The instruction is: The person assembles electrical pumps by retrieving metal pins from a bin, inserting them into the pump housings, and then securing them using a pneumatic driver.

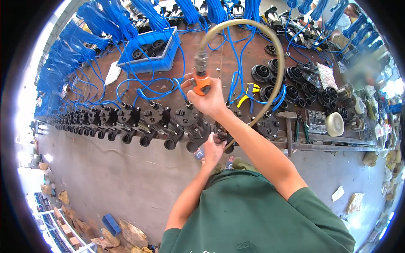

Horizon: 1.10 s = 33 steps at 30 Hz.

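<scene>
My right hand (211, 99) is wrapped round an orange handheld air tool (201, 83), raised over the bench. A translucent yellowish hose (280, 55) loops from the tool's top, over to the right and back down. Lower down, my left hand (214, 149) is at the bench's front edge, its curled fingers on the black end of a pump (222, 131). The right forearm partly hides that pump. Just left of it stands another pump (190, 120) with a black top and a metal body, a blue cable rising from it.
A long row of similar pumps (128, 116) lines the front edge leftward. Behind are a blue crate (162, 63) with black round parts and hanging blue cable bundles (114, 21). Rightward lie yellow-handled pliers (249, 93), black fittings (294, 74), a hammer (289, 130) and a white round piece (334, 124).
</scene>
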### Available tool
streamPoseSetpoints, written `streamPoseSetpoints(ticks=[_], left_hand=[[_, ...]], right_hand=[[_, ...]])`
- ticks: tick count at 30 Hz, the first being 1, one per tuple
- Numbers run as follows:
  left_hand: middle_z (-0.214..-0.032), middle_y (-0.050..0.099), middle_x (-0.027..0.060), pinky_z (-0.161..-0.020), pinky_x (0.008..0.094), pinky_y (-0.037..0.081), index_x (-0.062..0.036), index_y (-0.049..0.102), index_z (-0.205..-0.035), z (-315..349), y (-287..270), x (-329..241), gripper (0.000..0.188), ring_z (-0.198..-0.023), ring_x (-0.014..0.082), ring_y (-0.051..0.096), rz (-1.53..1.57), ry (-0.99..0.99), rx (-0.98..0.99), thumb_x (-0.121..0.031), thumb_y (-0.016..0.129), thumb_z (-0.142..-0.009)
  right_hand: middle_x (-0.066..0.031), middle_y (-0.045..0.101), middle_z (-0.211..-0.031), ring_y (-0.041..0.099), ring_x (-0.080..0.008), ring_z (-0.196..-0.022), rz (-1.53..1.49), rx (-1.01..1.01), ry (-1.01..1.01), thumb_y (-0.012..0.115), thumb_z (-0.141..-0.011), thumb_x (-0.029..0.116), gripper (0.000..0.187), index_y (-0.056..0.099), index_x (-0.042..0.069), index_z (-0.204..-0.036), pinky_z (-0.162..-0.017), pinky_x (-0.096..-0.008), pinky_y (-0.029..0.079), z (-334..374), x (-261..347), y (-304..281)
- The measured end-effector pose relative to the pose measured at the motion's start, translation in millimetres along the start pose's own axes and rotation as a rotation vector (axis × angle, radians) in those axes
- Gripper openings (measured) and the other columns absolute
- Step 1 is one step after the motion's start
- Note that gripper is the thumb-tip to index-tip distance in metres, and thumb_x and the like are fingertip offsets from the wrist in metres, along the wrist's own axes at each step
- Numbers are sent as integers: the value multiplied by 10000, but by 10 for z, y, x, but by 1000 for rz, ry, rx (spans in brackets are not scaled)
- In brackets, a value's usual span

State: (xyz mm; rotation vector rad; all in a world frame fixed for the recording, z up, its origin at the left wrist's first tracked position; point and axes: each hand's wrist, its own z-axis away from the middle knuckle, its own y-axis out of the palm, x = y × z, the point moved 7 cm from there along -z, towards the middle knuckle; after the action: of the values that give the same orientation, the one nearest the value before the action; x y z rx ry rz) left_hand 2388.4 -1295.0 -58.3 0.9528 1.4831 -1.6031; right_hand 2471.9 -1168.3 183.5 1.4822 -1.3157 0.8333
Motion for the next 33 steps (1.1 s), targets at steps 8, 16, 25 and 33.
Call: streamPoseSetpoints(ticks=[8,16,25,33], left_hand=[[-873,703,168,-695,359,548,35,648,-1104,-41,-42,207,295,-729,265,697,-23,59,-78,-81,730,-845],[-850,680,161,-665,371,540,11,705,-986,-38,-90,45,162,-727,291,691,-98,169,-112,-69,718,-846],[-851,677,149,-667,363,536,5,718,-988,21,-118,-1,157,-736,295,683,-24,186,-116,-94,706,-866],[-896,694,145,-683,393,540,9,723,-937,56,-47,7,127,-771,347,680,-61,232,-127,-88,727,-854]], right_hand=[[-110,731,-950,651,-95,-778,162,90,-9,575,-723,-78,393,656,-14,-1102,-707,-265,538,507,669,-308],[-73,733,-905,657,-91,-804,163,102,79,596,-743,-26,351,670,-35,-1085,-754,-270,545,625,446,-350],[-80,725,-921,624,-85,-738,159,151,99,598,-707,-25,379,678,-16,-1077,-692,-246,528,589,264,-301],[-87,690,-859,650,-124,-760,137,140,128,593,-722,-41,250,658,-35,-963,-710,-267,541,629,166,-346]])
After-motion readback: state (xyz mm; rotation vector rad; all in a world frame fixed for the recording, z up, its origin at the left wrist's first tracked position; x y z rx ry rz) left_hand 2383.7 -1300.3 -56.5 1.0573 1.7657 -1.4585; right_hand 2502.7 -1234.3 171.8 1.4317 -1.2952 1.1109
